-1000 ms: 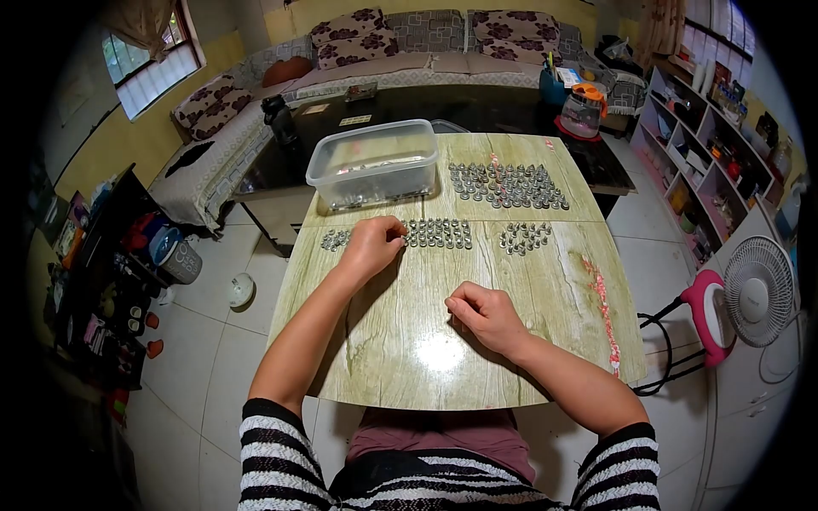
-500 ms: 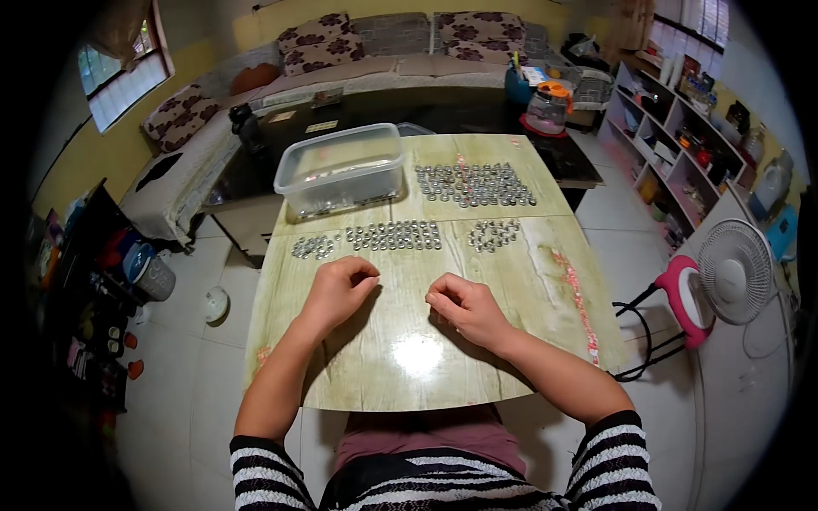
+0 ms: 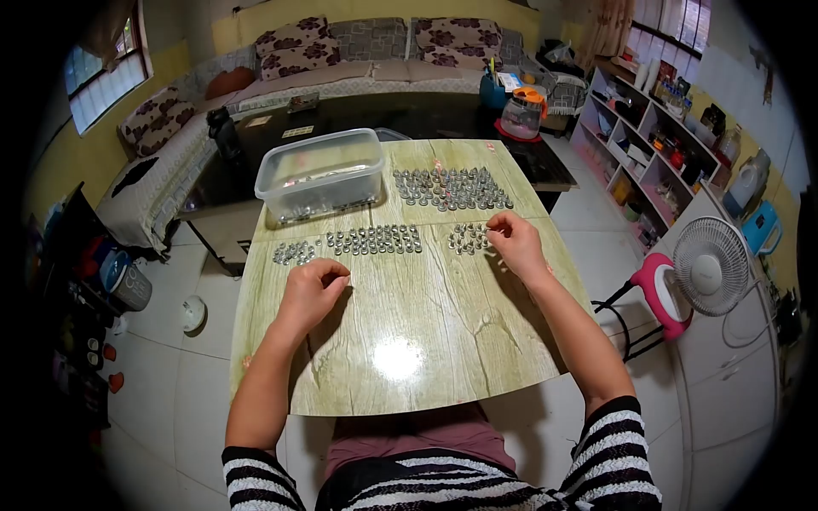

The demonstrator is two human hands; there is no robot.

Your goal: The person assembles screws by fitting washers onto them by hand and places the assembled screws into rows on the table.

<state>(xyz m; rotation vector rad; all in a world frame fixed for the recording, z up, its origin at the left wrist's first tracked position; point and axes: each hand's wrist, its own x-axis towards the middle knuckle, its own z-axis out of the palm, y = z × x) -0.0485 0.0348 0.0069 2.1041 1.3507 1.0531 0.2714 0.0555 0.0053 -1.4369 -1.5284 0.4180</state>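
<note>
On the wood-patterned table [image 3: 409, 315], small metallic pieces stand in groups. My left hand [image 3: 315, 294] is closed in a pinch just in front of the left groups, a loose cluster [image 3: 295, 253] and neat rows [image 3: 373, 240]; what it holds, if anything, is too small to make out. My right hand [image 3: 517, 244] is pinched at the right edge of a smaller group [image 3: 467, 239], its fingertips beside the pieces; any item in it cannot be made out. Behind lies a larger block of pieces [image 3: 452, 188]. A clear plastic box [image 3: 322, 198] sits at the back left.
A dark low table [image 3: 409, 115] with a jug [image 3: 521, 117] and a black bottle [image 3: 223, 134] stands behind. A sofa lines the wall. To the right are a pink stool [image 3: 663, 298], a white fan [image 3: 711, 266] and shelves [image 3: 652, 149].
My left hand has drawn back from the rows toward me. My right hand has moved forward and right, from the middle of the table to the small right group. The view has shifted.
</note>
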